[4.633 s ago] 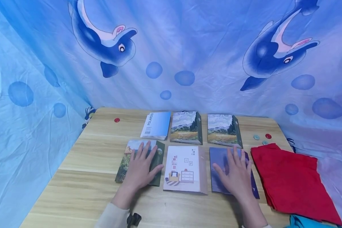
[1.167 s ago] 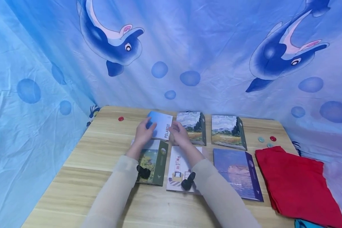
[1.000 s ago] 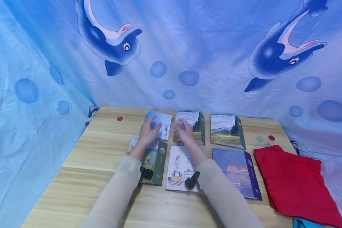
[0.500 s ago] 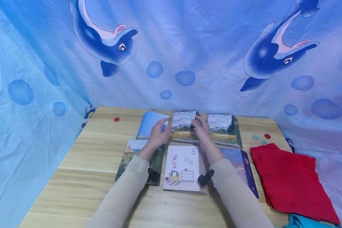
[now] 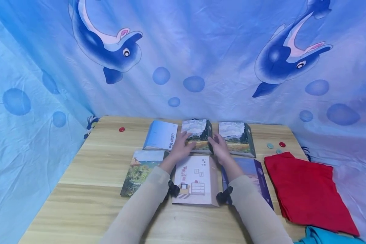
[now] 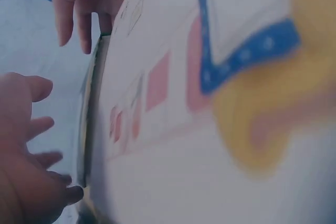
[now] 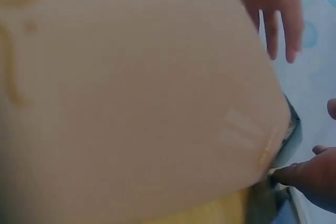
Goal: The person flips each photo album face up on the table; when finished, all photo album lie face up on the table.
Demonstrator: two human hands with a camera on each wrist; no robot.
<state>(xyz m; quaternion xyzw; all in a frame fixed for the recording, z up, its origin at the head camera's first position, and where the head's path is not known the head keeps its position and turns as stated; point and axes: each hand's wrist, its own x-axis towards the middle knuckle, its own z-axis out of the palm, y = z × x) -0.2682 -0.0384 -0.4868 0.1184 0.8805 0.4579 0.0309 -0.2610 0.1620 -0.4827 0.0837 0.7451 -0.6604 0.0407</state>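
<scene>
Both hands reach to the back row of the wooden table (image 5: 94, 189). They flank the middle album (image 5: 198, 129), which has a wheat-field painting on its cover. My left hand (image 5: 182, 146) lays loosely spread fingers on its front left corner. My right hand (image 5: 220, 148) touches its dark right-hand spine side with relaxed fingers. In the left wrist view my left hand (image 6: 31, 145) and right hand (image 6: 84, 3) sit either side of the album's edge (image 6: 93, 119), behind the white room-drawing album (image 6: 210, 103). The right wrist view is mostly blurred cover (image 7: 131, 103).
The blue Polaroid album (image 5: 161, 135) lies back left and a second wheat-field album (image 5: 235, 135) back right. In front are a green landscape album (image 5: 140, 169), the white album (image 5: 195, 179) and a purple album (image 5: 256, 169). A red cloth (image 5: 305, 189) lies right, near small buttons (image 5: 282, 144).
Both hands left the front albums, handled and turned the Polaroid album, laid it down, then moved right to the middle wheat-field album.
</scene>
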